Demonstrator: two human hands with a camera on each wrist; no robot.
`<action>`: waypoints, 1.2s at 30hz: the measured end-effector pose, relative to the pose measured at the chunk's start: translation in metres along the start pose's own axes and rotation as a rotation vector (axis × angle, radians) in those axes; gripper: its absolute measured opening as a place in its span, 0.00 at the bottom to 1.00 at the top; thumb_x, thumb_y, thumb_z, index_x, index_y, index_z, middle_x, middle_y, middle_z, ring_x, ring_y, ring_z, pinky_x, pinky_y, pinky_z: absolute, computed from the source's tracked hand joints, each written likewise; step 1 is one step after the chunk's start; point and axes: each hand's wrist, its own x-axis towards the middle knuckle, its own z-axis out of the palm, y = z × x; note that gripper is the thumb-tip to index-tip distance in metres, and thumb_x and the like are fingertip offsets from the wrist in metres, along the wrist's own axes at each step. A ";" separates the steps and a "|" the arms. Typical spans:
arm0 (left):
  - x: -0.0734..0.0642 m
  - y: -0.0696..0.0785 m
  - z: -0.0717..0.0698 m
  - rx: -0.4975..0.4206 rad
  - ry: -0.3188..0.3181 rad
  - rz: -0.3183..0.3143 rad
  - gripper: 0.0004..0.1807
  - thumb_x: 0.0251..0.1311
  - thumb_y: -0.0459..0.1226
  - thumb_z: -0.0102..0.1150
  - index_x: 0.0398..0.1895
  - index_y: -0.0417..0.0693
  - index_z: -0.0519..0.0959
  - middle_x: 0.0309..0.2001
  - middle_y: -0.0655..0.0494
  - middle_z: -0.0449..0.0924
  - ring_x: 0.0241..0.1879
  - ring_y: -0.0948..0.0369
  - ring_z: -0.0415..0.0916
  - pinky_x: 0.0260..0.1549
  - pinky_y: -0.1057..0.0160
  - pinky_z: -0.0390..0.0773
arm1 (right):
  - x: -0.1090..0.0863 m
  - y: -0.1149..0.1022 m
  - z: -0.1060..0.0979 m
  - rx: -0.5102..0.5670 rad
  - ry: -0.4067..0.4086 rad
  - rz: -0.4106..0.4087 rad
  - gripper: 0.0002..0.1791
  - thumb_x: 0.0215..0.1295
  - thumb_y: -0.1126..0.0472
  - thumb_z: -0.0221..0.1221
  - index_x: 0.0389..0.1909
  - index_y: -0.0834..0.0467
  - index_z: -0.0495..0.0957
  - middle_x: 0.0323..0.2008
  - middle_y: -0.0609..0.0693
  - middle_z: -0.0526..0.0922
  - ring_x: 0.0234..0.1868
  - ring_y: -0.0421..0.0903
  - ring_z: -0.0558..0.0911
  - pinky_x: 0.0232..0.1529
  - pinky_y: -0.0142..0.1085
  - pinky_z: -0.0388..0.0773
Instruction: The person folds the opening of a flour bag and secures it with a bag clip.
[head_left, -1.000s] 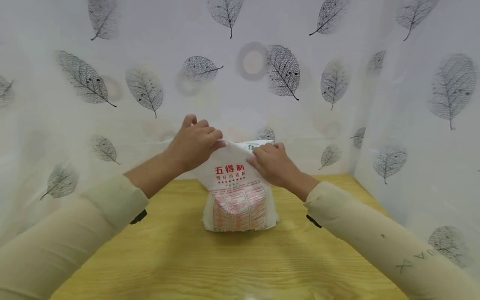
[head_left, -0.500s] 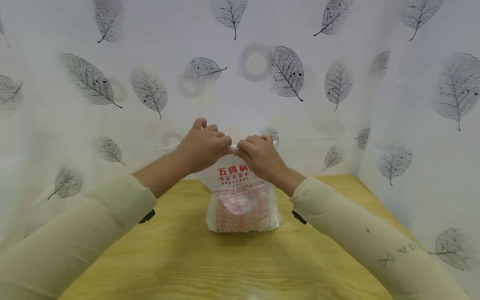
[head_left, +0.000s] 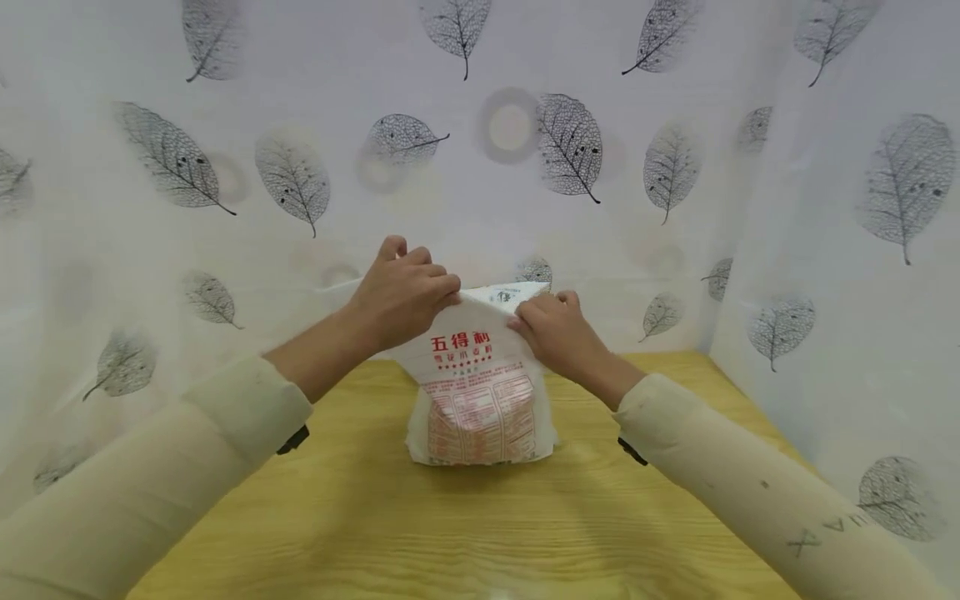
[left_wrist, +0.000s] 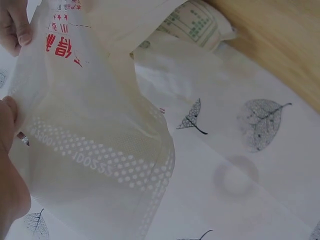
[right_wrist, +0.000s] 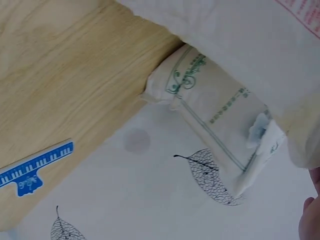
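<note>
A white flour bag (head_left: pixel 480 400) with red print stands upright on the table, its lower part bulging and its upper part flat and loose. My left hand (head_left: pixel 405 287) pinches its top edge left of the middle, fingers curled over. My right hand (head_left: pixel 558 333) pinches the same edge further right. Between the hands the edge slopes down to the right. In the left wrist view, a loose, dotted flap of the bag (left_wrist: pixel 100 145) spreads out beside the thumb. Behind it stands a white packet with green print (right_wrist: pixel 215 100), partly hidden; its top corner shows in the head view.
A flat blue and white strip with ruler-like marks (right_wrist: pixel 37 167) lies on the wooden table (head_left: pixel 480 525) in the right wrist view. White curtains with dark leaf prints (head_left: pixel 480 208) hang close behind the table and along its sides.
Half a second ago my right hand was close beside my left at the top edge. It has moved right, and the packet's corner shows between them again. My left hand keeps its hold.
</note>
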 end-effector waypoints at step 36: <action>-0.005 -0.003 0.006 0.102 0.065 0.177 0.10 0.69 0.42 0.59 0.35 0.45 0.78 0.33 0.55 0.85 0.35 0.54 0.75 0.56 0.45 0.62 | -0.109 0.119 0.028 -0.182 -0.454 0.354 0.15 0.76 0.53 0.50 0.41 0.61 0.77 0.37 0.56 0.79 0.39 0.55 0.76 0.44 0.58 0.68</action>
